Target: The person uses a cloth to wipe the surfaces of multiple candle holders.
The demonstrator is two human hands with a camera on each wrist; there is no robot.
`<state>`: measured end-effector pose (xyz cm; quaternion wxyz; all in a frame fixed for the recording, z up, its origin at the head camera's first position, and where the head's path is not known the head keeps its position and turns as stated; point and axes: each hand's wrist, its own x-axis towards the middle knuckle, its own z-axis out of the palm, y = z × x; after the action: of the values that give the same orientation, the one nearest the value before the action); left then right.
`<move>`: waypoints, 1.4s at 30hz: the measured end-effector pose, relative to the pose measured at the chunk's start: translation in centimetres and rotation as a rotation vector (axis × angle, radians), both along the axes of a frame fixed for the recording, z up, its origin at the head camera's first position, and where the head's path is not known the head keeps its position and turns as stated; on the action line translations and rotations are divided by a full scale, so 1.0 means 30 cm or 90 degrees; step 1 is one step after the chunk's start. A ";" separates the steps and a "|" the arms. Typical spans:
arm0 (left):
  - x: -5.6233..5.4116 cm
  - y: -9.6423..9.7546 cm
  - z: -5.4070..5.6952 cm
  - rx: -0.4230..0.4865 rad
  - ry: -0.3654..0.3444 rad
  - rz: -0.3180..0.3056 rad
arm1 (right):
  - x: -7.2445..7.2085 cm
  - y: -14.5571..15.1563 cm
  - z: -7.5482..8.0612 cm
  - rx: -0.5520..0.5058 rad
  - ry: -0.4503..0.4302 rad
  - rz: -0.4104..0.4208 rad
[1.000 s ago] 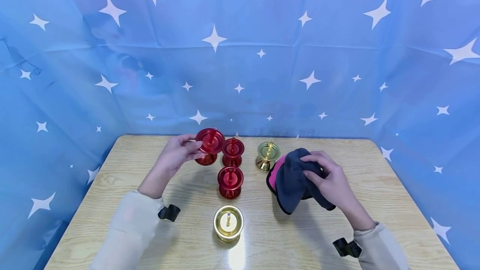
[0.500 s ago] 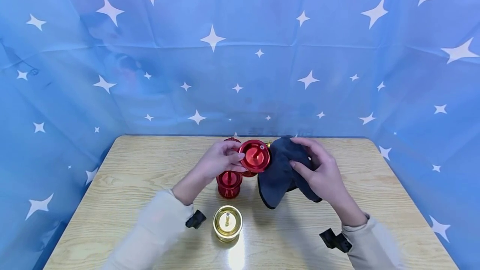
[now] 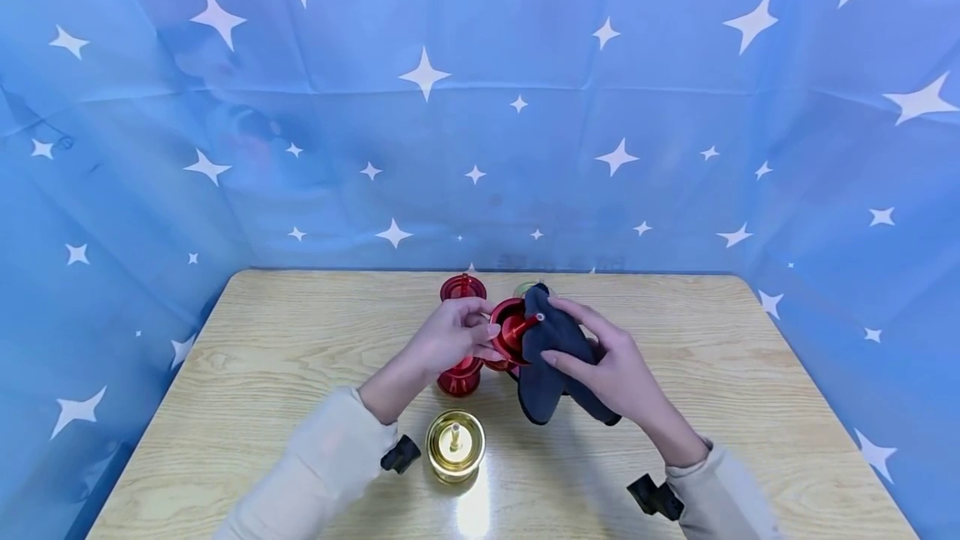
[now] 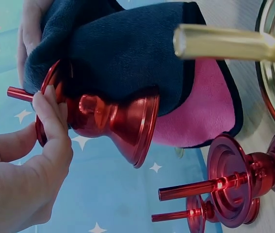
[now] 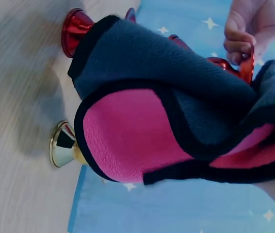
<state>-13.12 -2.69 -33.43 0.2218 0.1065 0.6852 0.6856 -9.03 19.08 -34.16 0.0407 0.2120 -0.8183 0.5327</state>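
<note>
My left hand (image 3: 453, 336) pinches a red metal candle holder (image 4: 96, 114) by the rim of its dish, above the table. The holder is tilted on its side in the left wrist view, its candle spike sticking out past my fingers. My right hand (image 3: 611, 365) grips a cloth (image 3: 557, 336), dark blue on one face and pink (image 5: 127, 136) on the other, with black edging. The cloth lies against the side of the holder and covers part of it. Some fingers of my right hand are hidden by the cloth.
Two red candle holders stand close behind my left hand, one at the back (image 3: 461, 284) and one nearer (image 3: 459, 383). A gold candle holder (image 3: 456, 448) stands at the front. Another gold one (image 5: 62, 148) is mostly hidden behind the cloth. A star-patterned blue curtain (image 3: 480, 107) surrounds the wooden table (image 3: 315, 315).
My left hand has carried the red candle holder to the right and tipped it over. My right hand has moved left with the cloth, which now meets the holder.
</note>
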 end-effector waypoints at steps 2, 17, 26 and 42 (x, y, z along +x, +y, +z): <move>0.002 0.003 0.000 -0.002 0.004 -0.001 | 0.005 -0.004 -0.009 0.014 0.005 0.008; 0.020 0.026 -0.004 -0.068 0.047 -0.008 | -0.004 -0.036 -0.054 0.057 0.128 -0.018; 0.022 0.043 -0.011 -0.066 0.045 -0.014 | -0.001 -0.028 -0.063 0.089 0.109 -0.057; 0.026 0.060 -0.042 -0.090 0.085 0.059 | -0.016 -0.031 -0.084 0.045 0.061 -0.072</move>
<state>-12.34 -0.90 -34.69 0.1511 0.1043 0.7491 0.6365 -9.50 18.14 -36.68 0.1022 0.1917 -0.8445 0.4895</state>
